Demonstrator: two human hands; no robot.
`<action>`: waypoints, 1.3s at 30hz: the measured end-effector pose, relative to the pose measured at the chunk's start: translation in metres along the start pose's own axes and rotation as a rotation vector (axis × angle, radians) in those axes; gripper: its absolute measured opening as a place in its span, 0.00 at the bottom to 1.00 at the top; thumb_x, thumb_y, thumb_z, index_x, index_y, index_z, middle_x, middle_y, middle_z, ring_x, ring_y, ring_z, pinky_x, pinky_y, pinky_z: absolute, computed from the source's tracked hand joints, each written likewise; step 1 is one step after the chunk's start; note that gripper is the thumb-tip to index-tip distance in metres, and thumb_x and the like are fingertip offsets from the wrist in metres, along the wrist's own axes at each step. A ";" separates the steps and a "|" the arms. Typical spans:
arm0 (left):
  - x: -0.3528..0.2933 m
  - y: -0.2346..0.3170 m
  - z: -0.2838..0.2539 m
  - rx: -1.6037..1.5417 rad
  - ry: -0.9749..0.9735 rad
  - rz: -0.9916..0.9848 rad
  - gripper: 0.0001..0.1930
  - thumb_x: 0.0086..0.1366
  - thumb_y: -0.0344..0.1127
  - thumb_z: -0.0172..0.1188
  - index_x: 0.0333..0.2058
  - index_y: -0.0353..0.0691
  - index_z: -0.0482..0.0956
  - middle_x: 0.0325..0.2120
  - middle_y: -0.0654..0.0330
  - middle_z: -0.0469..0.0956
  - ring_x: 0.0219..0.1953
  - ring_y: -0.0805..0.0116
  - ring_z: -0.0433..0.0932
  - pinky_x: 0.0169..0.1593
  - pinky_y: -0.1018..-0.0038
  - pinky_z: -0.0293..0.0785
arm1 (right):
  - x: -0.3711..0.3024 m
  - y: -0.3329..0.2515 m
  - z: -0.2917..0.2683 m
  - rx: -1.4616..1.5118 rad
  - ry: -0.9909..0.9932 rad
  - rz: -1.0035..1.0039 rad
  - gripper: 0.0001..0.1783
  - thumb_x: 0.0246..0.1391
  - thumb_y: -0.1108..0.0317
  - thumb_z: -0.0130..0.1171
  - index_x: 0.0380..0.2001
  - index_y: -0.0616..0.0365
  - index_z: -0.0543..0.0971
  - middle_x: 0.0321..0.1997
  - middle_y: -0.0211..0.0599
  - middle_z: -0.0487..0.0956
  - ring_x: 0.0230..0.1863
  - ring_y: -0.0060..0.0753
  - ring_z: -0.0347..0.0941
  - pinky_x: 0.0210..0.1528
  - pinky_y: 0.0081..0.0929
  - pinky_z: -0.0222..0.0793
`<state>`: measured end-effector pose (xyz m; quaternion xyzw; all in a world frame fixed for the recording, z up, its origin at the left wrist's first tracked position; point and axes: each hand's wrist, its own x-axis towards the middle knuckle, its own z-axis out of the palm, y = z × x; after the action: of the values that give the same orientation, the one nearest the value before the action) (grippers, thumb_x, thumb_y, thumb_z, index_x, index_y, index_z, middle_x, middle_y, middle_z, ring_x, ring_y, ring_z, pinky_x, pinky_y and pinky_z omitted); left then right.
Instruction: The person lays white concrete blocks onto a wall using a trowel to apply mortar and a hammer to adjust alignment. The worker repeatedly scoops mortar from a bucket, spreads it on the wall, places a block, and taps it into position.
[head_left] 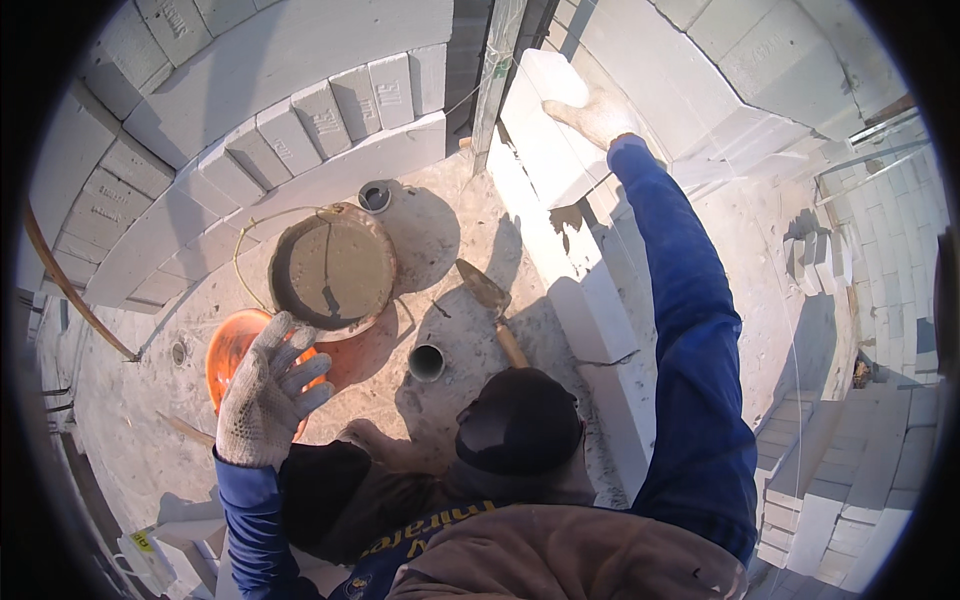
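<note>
The right hand [597, 117] lies on a white block [535, 135] with thumb spread from fingers, apparently to steady it; whether it grips or merely presses, I cannot tell. The block sits at the far end of the low block row [600, 325], near the upright post [499, 75], which may serve as a guide.

The left hand [265, 400], gloved, is raised with its fingers spread and holds nothing, perhaps for balance. It is in front of the orange tub [222, 352] and well apart from the block, which is ahead and to its right.

On the floor [478, 215], the mortar bucket [392, 262] stands between the stacked blocks along the left edge and the row, probably for easy reach. The trowel [488, 291] lies near the row's left edge, its wooden handle toward the person, convenient for picking up.
</note>
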<state>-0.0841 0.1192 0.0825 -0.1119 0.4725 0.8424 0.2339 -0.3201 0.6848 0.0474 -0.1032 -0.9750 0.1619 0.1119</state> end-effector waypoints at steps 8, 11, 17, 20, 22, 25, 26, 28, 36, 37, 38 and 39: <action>0.004 0.002 0.007 -0.005 0.016 0.006 0.40 0.70 0.52 0.66 0.73 0.39 0.62 0.64 0.47 0.74 0.59 0.48 0.81 0.56 0.56 0.85 | 0.013 -0.017 0.011 -0.035 -0.087 0.055 0.44 0.50 0.27 0.65 0.54 0.57 0.86 0.49 0.53 0.88 0.51 0.53 0.85 0.56 0.41 0.78; 0.005 0.002 0.008 -0.009 0.026 0.001 0.40 0.70 0.52 0.66 0.73 0.39 0.62 0.63 0.47 0.74 0.59 0.49 0.81 0.56 0.55 0.84 | 0.017 -0.015 0.019 -0.038 -0.095 0.049 0.43 0.51 0.28 0.65 0.54 0.55 0.87 0.48 0.51 0.88 0.51 0.52 0.85 0.55 0.40 0.78; 0.008 0.000 0.006 0.026 0.042 -0.006 0.43 0.70 0.54 0.66 0.74 0.39 0.61 0.64 0.48 0.74 0.59 0.50 0.81 0.57 0.57 0.84 | 0.024 -0.013 0.025 -0.092 -0.093 0.039 0.43 0.50 0.29 0.65 0.55 0.55 0.86 0.49 0.50 0.88 0.51 0.52 0.85 0.54 0.40 0.79; 0.007 0.001 0.007 0.031 0.045 -0.022 0.43 0.69 0.55 0.66 0.75 0.40 0.60 0.64 0.49 0.74 0.59 0.50 0.81 0.57 0.57 0.83 | 0.025 -0.014 0.028 -0.108 -0.062 0.004 0.44 0.49 0.29 0.65 0.56 0.56 0.86 0.49 0.50 0.88 0.51 0.52 0.85 0.54 0.40 0.79; 0.005 0.004 0.007 0.033 0.053 -0.026 0.44 0.69 0.55 0.67 0.75 0.39 0.60 0.64 0.49 0.74 0.59 0.50 0.81 0.58 0.58 0.83 | 0.025 -0.019 0.026 -0.086 -0.090 -0.037 0.45 0.48 0.28 0.65 0.55 0.56 0.86 0.49 0.51 0.88 0.51 0.52 0.85 0.54 0.41 0.79; 0.010 0.001 0.008 0.008 0.030 -0.035 0.44 0.69 0.54 0.67 0.75 0.39 0.59 0.64 0.48 0.74 0.59 0.51 0.81 0.58 0.57 0.83 | 0.031 0.000 0.029 -0.190 -0.020 -0.010 0.45 0.49 0.28 0.65 0.56 0.56 0.86 0.50 0.51 0.88 0.51 0.53 0.85 0.55 0.42 0.78; 0.008 0.002 0.008 0.004 0.029 -0.032 0.44 0.69 0.54 0.67 0.75 0.38 0.59 0.65 0.48 0.74 0.59 0.51 0.81 0.59 0.57 0.83 | 0.027 -0.006 0.031 -0.187 -0.050 0.002 0.45 0.49 0.28 0.65 0.56 0.56 0.86 0.50 0.52 0.88 0.52 0.54 0.85 0.55 0.42 0.78; 0.003 0.006 0.007 -0.001 0.033 -0.023 0.45 0.69 0.54 0.67 0.75 0.38 0.59 0.65 0.47 0.73 0.60 0.50 0.81 0.59 0.56 0.83 | 0.018 -0.028 0.018 -0.178 -0.102 0.024 0.45 0.48 0.28 0.65 0.56 0.55 0.86 0.50 0.53 0.88 0.52 0.54 0.85 0.57 0.41 0.78; 0.004 0.005 0.000 0.035 -0.003 0.011 0.44 0.71 0.55 0.65 0.76 0.37 0.58 0.67 0.44 0.72 0.61 0.48 0.80 0.59 0.55 0.83 | 0.013 -0.029 0.016 -0.183 -0.076 -0.079 0.53 0.53 0.23 0.57 0.61 0.63 0.81 0.60 0.62 0.82 0.63 0.63 0.78 0.66 0.44 0.71; 0.008 0.004 0.004 0.038 0.002 0.010 0.44 0.72 0.55 0.64 0.76 0.37 0.57 0.67 0.43 0.71 0.62 0.46 0.79 0.59 0.54 0.83 | 0.019 -0.008 0.009 -0.177 -0.159 0.017 0.54 0.54 0.22 0.55 0.64 0.63 0.79 0.62 0.63 0.80 0.66 0.65 0.75 0.68 0.44 0.68; 0.006 0.004 0.001 0.013 -0.011 0.044 0.41 0.74 0.54 0.61 0.76 0.37 0.58 0.68 0.43 0.71 0.62 0.45 0.79 0.59 0.54 0.84 | 0.034 0.004 0.014 -0.141 -0.235 0.094 0.55 0.56 0.21 0.52 0.66 0.63 0.76 0.65 0.64 0.78 0.68 0.67 0.72 0.70 0.45 0.65; 0.003 0.007 -0.002 0.032 -0.011 0.066 0.42 0.75 0.59 0.56 0.76 0.37 0.57 0.68 0.43 0.70 0.63 0.47 0.79 0.60 0.55 0.82 | 0.029 0.000 0.023 -0.026 -0.167 0.064 0.54 0.58 0.22 0.49 0.66 0.63 0.76 0.67 0.66 0.77 0.70 0.69 0.70 0.71 0.47 0.64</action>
<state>-0.0900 0.1151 0.0860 -0.0881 0.4881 0.8425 0.2103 -0.3537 0.6848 0.0320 -0.1219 -0.9792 0.1608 0.0236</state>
